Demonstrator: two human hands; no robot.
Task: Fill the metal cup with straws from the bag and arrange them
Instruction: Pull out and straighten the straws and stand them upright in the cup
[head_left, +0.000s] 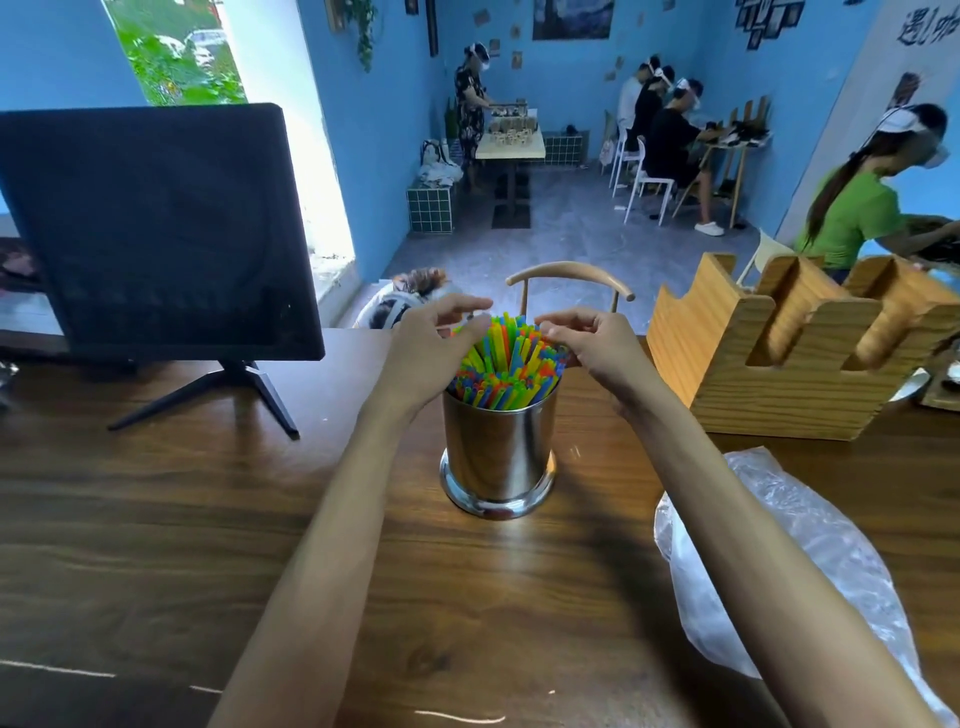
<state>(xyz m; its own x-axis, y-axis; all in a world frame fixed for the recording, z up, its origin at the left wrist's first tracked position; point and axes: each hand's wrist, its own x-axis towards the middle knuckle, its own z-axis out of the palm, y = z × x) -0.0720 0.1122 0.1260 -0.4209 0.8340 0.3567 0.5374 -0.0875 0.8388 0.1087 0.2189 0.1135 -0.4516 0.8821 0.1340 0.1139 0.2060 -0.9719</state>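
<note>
The metal cup (497, 457) is standing upright mid-table (156, 519), packed with colourful straws (506, 364). Both hands are cupping the straw tops, left hand (434, 348) and right hand (597, 351), fingers loosely curled against them. The clear plastic bag (789, 561) is lying crumpled, right of the cup

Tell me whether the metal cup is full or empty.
Full. The metal cup stands upright, packed with colourful straws that rise above its rim.
</note>
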